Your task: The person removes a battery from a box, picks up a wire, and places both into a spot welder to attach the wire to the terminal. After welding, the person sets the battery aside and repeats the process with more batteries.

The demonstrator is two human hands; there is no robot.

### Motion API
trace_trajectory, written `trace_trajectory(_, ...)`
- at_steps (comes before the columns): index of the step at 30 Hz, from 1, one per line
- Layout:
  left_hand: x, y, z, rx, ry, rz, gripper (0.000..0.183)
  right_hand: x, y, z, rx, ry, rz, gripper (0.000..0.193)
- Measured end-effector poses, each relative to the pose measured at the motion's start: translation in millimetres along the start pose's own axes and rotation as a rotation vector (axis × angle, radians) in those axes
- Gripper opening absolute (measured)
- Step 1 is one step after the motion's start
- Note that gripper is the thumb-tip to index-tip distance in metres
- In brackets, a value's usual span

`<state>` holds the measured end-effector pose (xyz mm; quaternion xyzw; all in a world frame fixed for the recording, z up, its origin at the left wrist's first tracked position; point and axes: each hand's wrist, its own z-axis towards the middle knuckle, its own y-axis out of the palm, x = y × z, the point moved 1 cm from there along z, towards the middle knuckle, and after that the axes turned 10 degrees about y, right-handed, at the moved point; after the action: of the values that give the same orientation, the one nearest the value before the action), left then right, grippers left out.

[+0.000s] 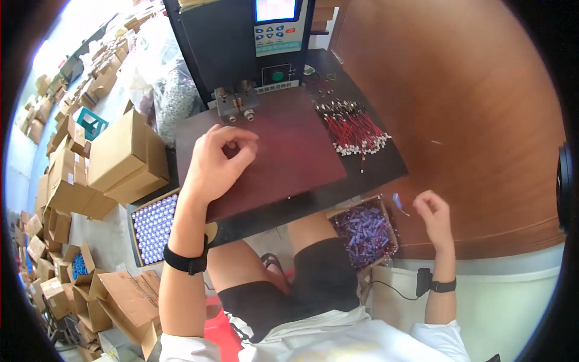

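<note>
My left hand is over the brown mat, just in front of the metal electrode block of a black bench machine. Its thumb and forefinger curl toward each other in a pinch; whatever is between the tips is too small to make out. Off the right edge of the bench, my right hand has loosely bent fingers that look apart. A small blue cylinder with a wire hangs in the air left of those fingers, not touching them. Below it sits a box of purple-blue cylinders with red leads.
Red-and-black wire leads with white connectors lie bunched at the bench's right. A tray of upright cylindrical cells stands left below the bench. Cardboard boxes crowd the left floor. A brown wooden panel rises at right.
</note>
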<state>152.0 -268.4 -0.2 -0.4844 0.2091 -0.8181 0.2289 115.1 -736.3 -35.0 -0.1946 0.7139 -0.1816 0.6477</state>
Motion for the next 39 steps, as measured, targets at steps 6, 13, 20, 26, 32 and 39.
trace_trajectory(6, -3.9, 2.0, -0.5, 0.02, 0.029, 0.029, 0.022, 154.6, -0.1, 8.1, -0.018, 0.29, -0.184, 0.017)
trace_trajectory(13, -4.2, 5.5, 2.7, 0.0, 0.008, 0.048, 0.024, 215.5, 17.6, 28.5, -0.126, 0.38, -0.303, 0.027)
trace_trajectory(20, -1.5, 3.1, -1.9, 0.0, -0.028, 0.089, 0.024, 88.7, 51.8, 64.7, 0.252, 0.028, 0.065, 0.015)
trace_trajectory(26, 3.0, 4.1, 0.3, -0.003, -0.036, 0.065, 0.021, -3.9, 93.7, 91.6, 0.197, -0.119, 0.029, 0.021)
trace_trajectory(32, -1.2, 5.4, -3.3, 0.005, -0.024, 0.002, 0.019, 75.8, 95.0, 87.4, 0.724, -0.147, 0.281, 0.011)
trace_trajectory(39, 1.0, 10.0, 4.1, -0.014, -0.087, 0.014, 0.013, 348.6, 113.8, 53.2, 0.16, 0.458, -0.292, 0.039)
